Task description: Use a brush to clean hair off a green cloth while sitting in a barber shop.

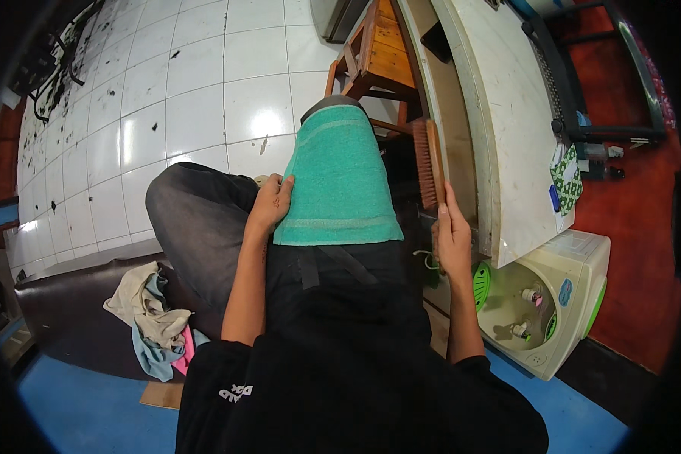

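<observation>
A green terry towel (337, 176) lies spread lengthwise over my right thigh, its hemmed edge towards my waist. At the towel's left edge, my left hand (272, 200) pinches the cloth, the thumb on top and the other fingers partly hidden. My right hand (454, 241) grips the handle of a wooden brush (436, 159). This brush is raised to the right of the towel, apart from it, with its reddish-brown bristles facing left.
Crumpled cloths (153, 318) lie on the dark padded bench (74, 323) at my left. A marble-topped counter (513, 125) runs along my right, with a water dispenser (579, 301) by its near end. Ahead stands a wooden chair (389, 48) on the white tiled floor (196, 79).
</observation>
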Motion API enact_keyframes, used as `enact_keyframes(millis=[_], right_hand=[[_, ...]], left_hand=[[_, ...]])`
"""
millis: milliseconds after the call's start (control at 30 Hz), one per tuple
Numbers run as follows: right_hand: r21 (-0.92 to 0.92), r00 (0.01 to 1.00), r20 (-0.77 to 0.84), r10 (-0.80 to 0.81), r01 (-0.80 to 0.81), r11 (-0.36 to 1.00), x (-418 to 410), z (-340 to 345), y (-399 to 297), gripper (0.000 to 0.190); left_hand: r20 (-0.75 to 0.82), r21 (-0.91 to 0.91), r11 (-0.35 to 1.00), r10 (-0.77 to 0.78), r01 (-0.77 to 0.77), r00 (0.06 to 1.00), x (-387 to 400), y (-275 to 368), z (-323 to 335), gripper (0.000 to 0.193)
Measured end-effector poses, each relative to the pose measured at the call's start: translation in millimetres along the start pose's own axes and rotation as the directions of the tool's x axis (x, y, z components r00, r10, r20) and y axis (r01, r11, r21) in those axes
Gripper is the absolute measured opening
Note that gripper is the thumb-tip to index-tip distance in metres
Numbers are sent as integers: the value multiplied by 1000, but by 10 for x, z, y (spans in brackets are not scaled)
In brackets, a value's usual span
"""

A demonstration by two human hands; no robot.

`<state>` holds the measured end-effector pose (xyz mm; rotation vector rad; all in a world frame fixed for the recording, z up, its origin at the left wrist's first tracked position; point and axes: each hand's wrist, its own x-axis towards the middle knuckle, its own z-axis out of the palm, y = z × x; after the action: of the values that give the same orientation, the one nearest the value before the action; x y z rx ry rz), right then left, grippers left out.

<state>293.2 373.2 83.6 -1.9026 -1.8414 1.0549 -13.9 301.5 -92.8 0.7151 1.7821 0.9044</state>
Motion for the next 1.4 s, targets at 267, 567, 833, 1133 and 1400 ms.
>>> enact_keyframes(millis=[267, 567, 833, 1133, 1400], right_hand=[[167, 948, 276, 160, -211, 963, -245, 412, 624, 48], [123, 995, 71, 66, -75, 990, -271, -42, -252, 52], [-44, 840, 357, -409, 453, 891, -641, 400, -385, 68], [-54, 849, 379, -368, 418, 907, -336, 105, -744, 58], [-234, 755, 555, -350, 545, 805, -414, 328, -645, 64]], left_hand=[[26, 34, 999, 41, -42, 999, -1, 108, 7, 47], [45, -58, 998, -32, 35, 998, -1, 111, -68, 49], [45, -158, 984, -74, 80, 996, -8, 117, -128, 46], [203, -359, 913, -128, 195, 971, -41, 153, -197, 30], [232, -446, 854, -179, 268, 956, 42, 124, -274, 24]])
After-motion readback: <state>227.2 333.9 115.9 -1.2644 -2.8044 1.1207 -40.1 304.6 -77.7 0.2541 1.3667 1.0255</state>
